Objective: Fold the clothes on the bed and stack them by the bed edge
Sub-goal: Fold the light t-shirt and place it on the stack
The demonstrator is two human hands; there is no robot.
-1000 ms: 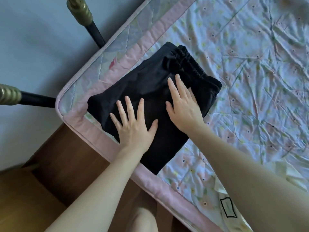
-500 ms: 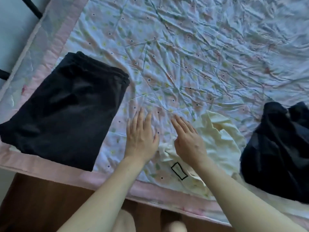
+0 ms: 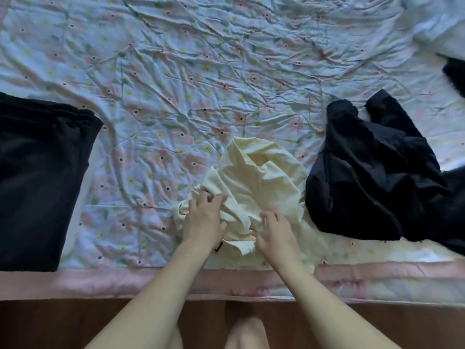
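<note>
A floral quilt (image 3: 201, 71) covers the bed, its pink border (image 3: 100, 283) running along the near edge above the wooden floor (image 3: 50, 323). A folded black garment (image 3: 40, 182) lies flat at the left by that border, and a crumpled black garment (image 3: 372, 187) is heaped at the right. Between them sits a rumpled cream garment (image 3: 256, 182) near the edge; the left hand (image 3: 203, 220) pinches a fold of it with curled fingers, while the right hand (image 3: 275, 233) rests on it, fingers loosely bent, grip unclear.

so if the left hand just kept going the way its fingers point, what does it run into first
The left hand already grips the crumpled cream garment, fingers pointing up the bed and slightly right. It would push further into that cloth first; beyond it lies only the floral bedsheet.
</note>
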